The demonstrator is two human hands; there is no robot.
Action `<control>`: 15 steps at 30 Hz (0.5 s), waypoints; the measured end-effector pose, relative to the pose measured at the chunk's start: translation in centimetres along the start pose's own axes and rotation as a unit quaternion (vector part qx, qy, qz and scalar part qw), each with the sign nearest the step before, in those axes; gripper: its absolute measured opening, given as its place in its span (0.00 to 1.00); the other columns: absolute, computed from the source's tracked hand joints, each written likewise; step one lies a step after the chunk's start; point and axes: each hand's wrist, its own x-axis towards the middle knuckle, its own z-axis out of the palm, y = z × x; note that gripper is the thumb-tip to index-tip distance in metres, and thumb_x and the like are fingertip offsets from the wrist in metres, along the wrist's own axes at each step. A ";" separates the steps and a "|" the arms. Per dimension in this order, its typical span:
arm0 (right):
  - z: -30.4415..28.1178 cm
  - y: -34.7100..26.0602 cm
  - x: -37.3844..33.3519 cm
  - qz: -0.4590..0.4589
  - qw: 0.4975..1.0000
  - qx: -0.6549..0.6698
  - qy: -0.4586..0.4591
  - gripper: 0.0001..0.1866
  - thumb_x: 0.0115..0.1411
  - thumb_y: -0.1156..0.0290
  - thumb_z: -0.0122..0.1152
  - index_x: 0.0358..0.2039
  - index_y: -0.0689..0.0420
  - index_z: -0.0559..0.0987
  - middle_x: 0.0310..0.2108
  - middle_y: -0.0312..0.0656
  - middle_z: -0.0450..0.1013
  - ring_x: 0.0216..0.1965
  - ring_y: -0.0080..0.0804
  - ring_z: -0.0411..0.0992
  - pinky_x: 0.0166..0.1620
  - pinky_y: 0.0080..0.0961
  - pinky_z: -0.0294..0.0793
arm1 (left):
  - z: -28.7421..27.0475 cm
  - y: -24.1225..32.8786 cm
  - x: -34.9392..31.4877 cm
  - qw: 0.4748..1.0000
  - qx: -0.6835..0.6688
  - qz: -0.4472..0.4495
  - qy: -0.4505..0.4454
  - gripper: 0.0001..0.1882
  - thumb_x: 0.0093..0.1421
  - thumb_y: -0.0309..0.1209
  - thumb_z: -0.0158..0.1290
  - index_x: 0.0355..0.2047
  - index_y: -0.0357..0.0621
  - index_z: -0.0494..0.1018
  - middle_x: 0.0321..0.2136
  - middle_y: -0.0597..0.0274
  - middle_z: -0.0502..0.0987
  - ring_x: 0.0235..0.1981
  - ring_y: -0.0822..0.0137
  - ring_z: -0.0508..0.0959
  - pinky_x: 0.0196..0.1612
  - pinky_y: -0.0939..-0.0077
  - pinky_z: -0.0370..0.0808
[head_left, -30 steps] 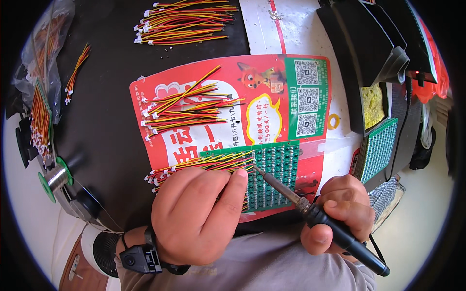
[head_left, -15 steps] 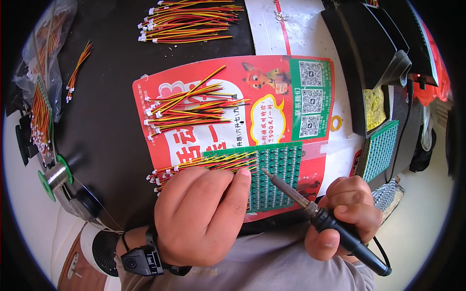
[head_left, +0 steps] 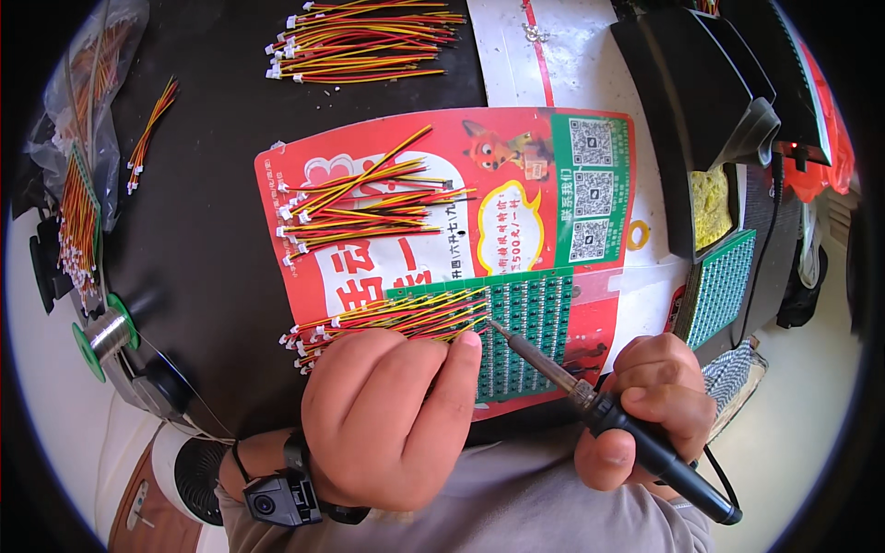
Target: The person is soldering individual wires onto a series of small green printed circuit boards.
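Note:
A green circuit board (head_left: 530, 323) with rows of small parts lies on a red printed sheet. Red, yellow and black wire leads (head_left: 406, 309) with white plugs stretch across its left side. My left hand (head_left: 392, 415), fingers closed in a pinch, rests over the lower left of the board; its fingertips are at a wire lead's end, with the grip partly hidden. My right hand (head_left: 659, 405) is wrapped round the black handle of a soldering iron (head_left: 544, 364). The iron's tip points up and left, at the wire ends beside my left fingertips.
Loose wire leads (head_left: 369, 207) lie on the red sheet (head_left: 516, 120), and another pile (head_left: 369, 41) lies farther back. At left are a solder spool (head_left: 109, 334) and a plastic bag of wires (head_left: 97, 92). More green boards (head_left: 722, 286) stand at right, near a yellow sponge (head_left: 713, 207).
The soldering iron's tip has shifted slightly left, toward the wire ends by my left fingertips. My left hand has moved a little right and nearer to me.

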 end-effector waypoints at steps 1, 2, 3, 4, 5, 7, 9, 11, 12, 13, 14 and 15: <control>0.0 0.1 0.0 -0.001 1.000 0.000 0.000 0.20 0.53 0.65 0.73 0.36 0.62 0.71 0.19 0.38 0.68 0.18 0.33 0.69 0.21 0.27 0.70 | 0.0 0.0 0.0 1.000 0.003 -0.001 -0.001 0.13 0.44 0.21 0.60 0.33 0.29 0.80 0.26 0.57 0.74 0.26 0.61 0.73 0.24 0.70 0.72; 0.1 0.2 0.0 -0.001 1.000 0.002 -0.001 0.20 0.53 0.65 0.73 0.36 0.62 0.71 0.19 0.38 0.68 0.18 0.33 0.69 0.21 0.27 0.70 | 0.0 0.0 0.0 1.000 0.004 -0.002 -0.002 0.13 0.44 0.21 0.60 0.33 0.29 0.80 0.26 0.57 0.74 0.26 0.61 0.73 0.24 0.70 0.72; 0.1 0.3 -0.1 -0.003 1.000 0.005 0.001 0.20 0.53 0.65 0.73 0.36 0.63 0.71 0.19 0.38 0.68 0.18 0.33 0.69 0.20 0.27 0.70 | 0.0 0.0 0.0 1.000 0.007 -0.002 -0.003 0.13 0.44 0.21 0.60 0.33 0.29 0.80 0.26 0.57 0.74 0.26 0.61 0.74 0.24 0.70 0.73; 0.1 0.3 0.0 -0.006 1.000 0.007 0.003 0.20 0.54 0.65 0.73 0.36 0.63 0.71 0.19 0.38 0.68 0.18 0.33 0.69 0.20 0.27 0.70 | -0.1 0.0 -0.1 1.000 0.010 -0.002 -0.004 0.13 0.44 0.21 0.60 0.33 0.29 0.80 0.26 0.56 0.74 0.26 0.60 0.74 0.24 0.70 0.73; 0.2 0.3 0.0 -0.006 1.000 0.008 0.002 0.20 0.54 0.65 0.73 0.36 0.63 0.71 0.19 0.38 0.68 0.18 0.33 0.69 0.20 0.27 0.70 | -0.1 0.0 -0.1 1.000 0.010 -0.002 -0.004 0.13 0.44 0.21 0.60 0.33 0.29 0.80 0.26 0.56 0.74 0.26 0.60 0.74 0.24 0.70 0.73; 0.2 0.3 0.0 -0.005 1.000 0.003 0.001 0.20 0.53 0.66 0.73 0.36 0.63 0.71 0.19 0.39 0.68 0.18 0.33 0.69 0.20 0.27 0.70 | -0.1 0.1 0.0 1.000 0.012 -0.004 -0.005 0.15 0.43 0.22 0.60 0.33 0.29 0.80 0.27 0.56 0.75 0.27 0.60 0.74 0.25 0.70 0.74; 0.1 0.1 0.1 -0.006 1.000 -0.002 -0.001 0.20 0.53 0.66 0.73 0.36 0.63 0.71 0.19 0.39 0.69 0.18 0.33 0.69 0.20 0.27 0.70 | -0.2 0.1 0.0 1.000 0.008 -0.003 -0.006 0.15 0.43 0.22 0.60 0.34 0.29 0.80 0.27 0.56 0.75 0.27 0.60 0.74 0.25 0.70 0.74; 0.2 0.2 0.1 -0.006 1.000 -0.002 -0.002 0.21 0.53 0.65 0.74 0.36 0.63 0.71 0.19 0.39 0.69 0.18 0.33 0.69 0.20 0.27 0.70 | -0.3 0.1 0.0 1.000 0.006 -0.003 -0.009 0.15 0.42 0.22 0.60 0.34 0.29 0.80 0.27 0.56 0.75 0.27 0.59 0.75 0.26 0.70 0.74; 0.3 0.2 0.1 -0.005 1.000 0.000 0.004 0.21 0.52 0.65 0.74 0.36 0.63 0.71 0.19 0.39 0.69 0.18 0.33 0.69 0.20 0.27 0.70 | -0.3 0.1 0.0 1.000 0.009 -0.001 -0.012 0.15 0.42 0.22 0.60 0.34 0.29 0.81 0.27 0.56 0.75 0.27 0.59 0.75 0.26 0.70 0.74; 0.4 0.2 0.1 -0.004 1.000 0.002 0.010 0.21 0.52 0.65 0.74 0.35 0.63 0.71 0.19 0.39 0.69 0.18 0.33 0.69 0.20 0.27 0.70 | -0.3 0.1 0.0 1.000 0.013 0.000 -0.014 0.16 0.42 0.22 0.60 0.34 0.29 0.81 0.27 0.56 0.75 0.27 0.59 0.74 0.26 0.70 0.75; 0.4 0.2 0.0 -0.004 1.000 0.002 0.010 0.21 0.52 0.65 0.74 0.35 0.63 0.71 0.19 0.39 0.69 0.18 0.33 0.69 0.20 0.27 0.70 | -0.3 0.1 0.0 1.000 0.013 0.000 -0.014 0.16 0.42 0.22 0.60 0.34 0.29 0.81 0.27 0.56 0.75 0.27 0.59 0.74 0.26 0.70 0.75; 0.4 0.2 -0.1 -0.002 1.000 0.002 0.010 0.21 0.52 0.65 0.74 0.35 0.63 0.71 0.19 0.39 0.69 0.18 0.33 0.69 0.20 0.26 0.70 | -0.3 0.2 0.0 1.000 0.014 -0.003 -0.012 0.16 0.42 0.22 0.60 0.34 0.29 0.81 0.27 0.56 0.75 0.27 0.60 0.74 0.26 0.70 0.75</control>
